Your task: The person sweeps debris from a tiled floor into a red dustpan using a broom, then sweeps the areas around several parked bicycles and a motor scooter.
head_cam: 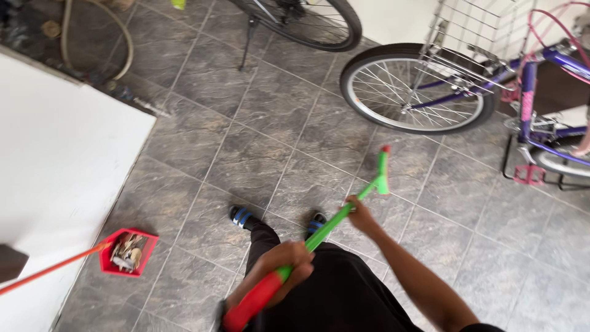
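Red-capped green broom handle [319, 232], seemingly light and stiff, gripped by left hand [284, 263] low and right hand [358, 214] mid-shaft.

One cam only, worn on the head, so no 2nd view & no shared area. It is aimed steeply down from standing height at the grey tiled floor [246, 123]. The person's own legs & feet are seen near btm centre. The frame is tilted; a purple bicycle [467, 86] is caught top right, farther off.
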